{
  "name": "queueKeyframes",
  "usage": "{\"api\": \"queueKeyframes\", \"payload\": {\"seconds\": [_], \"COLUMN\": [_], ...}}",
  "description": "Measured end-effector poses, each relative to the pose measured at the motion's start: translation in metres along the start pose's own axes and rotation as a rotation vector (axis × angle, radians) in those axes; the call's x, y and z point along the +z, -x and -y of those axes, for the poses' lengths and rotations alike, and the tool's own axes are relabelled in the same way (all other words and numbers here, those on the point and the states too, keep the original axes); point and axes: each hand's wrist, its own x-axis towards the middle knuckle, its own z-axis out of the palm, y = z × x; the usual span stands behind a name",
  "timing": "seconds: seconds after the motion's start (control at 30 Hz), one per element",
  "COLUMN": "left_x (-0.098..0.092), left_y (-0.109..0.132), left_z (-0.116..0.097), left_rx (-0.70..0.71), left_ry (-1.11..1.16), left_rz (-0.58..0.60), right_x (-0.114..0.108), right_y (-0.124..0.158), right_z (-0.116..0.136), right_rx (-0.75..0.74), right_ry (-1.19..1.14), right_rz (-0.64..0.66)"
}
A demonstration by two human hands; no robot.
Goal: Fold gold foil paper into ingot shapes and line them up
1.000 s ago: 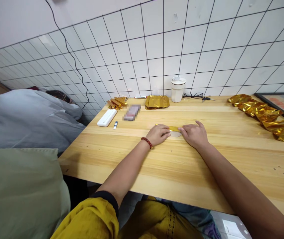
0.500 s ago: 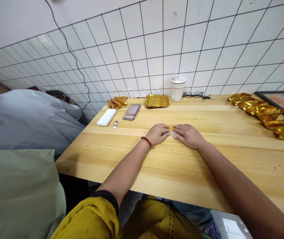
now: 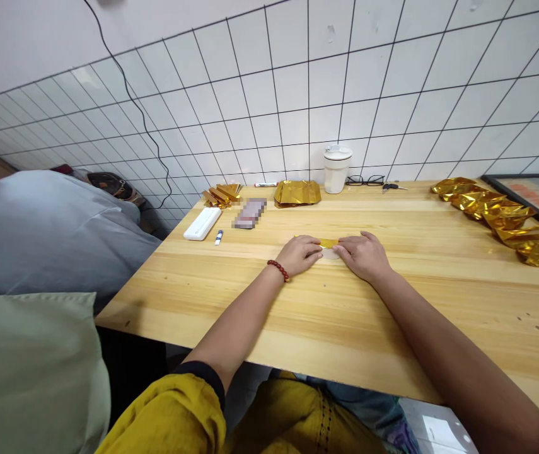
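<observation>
A small folded piece of gold foil paper (image 3: pixel 329 243) lies on the wooden table in front of me, with a pale strip along its near side. My left hand (image 3: pixel 300 253), with a bracelet of dark red beads (image 3: pixel 278 270) at the wrist, is closed over the paper's left end and hides part of it. At the right end my right hand (image 3: pixel 364 255) grips the paper between thumb and fingers. Between the two hands the gold middle shows.
Along the tiled wall stand a gold foil stack (image 3: pixel 297 193), a white cup (image 3: pixel 336 170), glasses (image 3: pixel 365 180) and keys (image 3: pixel 394 186). Crumpled gold foil pieces (image 3: pixel 496 213) line the right. Left lie foil strips (image 3: pixel 222 195), a white case (image 3: pixel 202 224) and a small tube (image 3: pixel 219 237). A person sits at left.
My right hand has slid a little to the right along the paper, so more of its gold middle shows. My left hand has stayed in place. The neighbouring person has shifted slightly.
</observation>
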Motion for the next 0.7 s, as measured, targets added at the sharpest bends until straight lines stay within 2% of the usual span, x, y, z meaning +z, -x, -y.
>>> {"api": "queueKeyframes", "payload": {"seconds": [0.17,0.3,0.4,0.53,0.7], "left_x": [-0.0007,-0.0007,0.0003,0.0015,0.0015], "left_y": [0.0004,0.0006,0.0008,0.001,0.0012], "left_z": [-0.0004,-0.0002,0.0007,0.002,0.0018], "left_rx": [-0.004,-0.001,-0.005,-0.006,-0.006], "left_ry": [-0.006,-0.005,-0.001,0.0,-0.002], "left_rz": [-0.006,-0.004,-0.002,0.002,-0.005], "right_x": [-0.0028,-0.0021,0.0004,0.0035,0.0044], "right_y": [-0.0002,-0.0002,-0.0004,-0.0011,-0.002], "right_z": [0.0004,-0.0015,-0.0033,-0.004,-0.0045], "right_rx": [0.079,0.08,-0.016,-0.214,-0.228], "right_ry": [0.044,0.046,-0.005,-0.078,-0.104], "right_rz": [-0.029,-0.044,-0.023,0.098,0.134]}}
